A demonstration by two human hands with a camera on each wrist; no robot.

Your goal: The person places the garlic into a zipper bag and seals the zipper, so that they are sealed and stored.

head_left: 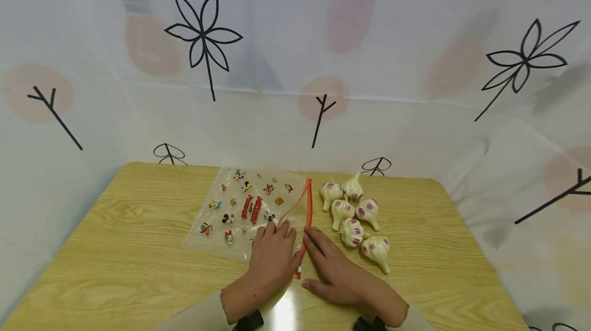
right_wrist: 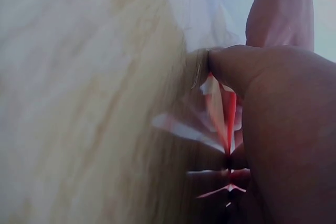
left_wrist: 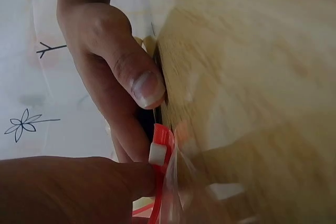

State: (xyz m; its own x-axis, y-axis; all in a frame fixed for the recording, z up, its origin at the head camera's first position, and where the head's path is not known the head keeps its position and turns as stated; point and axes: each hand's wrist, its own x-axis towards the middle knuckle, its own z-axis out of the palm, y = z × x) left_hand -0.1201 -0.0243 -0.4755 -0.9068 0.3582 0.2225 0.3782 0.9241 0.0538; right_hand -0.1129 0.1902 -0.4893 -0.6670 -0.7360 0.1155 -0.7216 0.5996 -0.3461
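Note:
A clear zip bag point(head_left: 233, 220) printed with small cartoon figures lies flat on the table. Its red zip strip point(head_left: 310, 202) runs along the right edge, and the strip's far part has parted into two lines. My left hand point(head_left: 273, 254) rests on the bag, fingers forward, thumb against the zip. From the other side, my right hand point(head_left: 337, 274) touches the strip with its fingertips, palm down over the wood. At the strip's near end sits a white slider point(left_wrist: 157, 154), close to the left thumb in the left wrist view.
Several garlic bulbs point(head_left: 343, 213) with purple marks lie in a cluster just right of the bag, beyond my right hand. Behind the wooden table point(head_left: 129, 249) hangs a pale patterned cloth point(head_left: 272, 43), which also runs along both sides.

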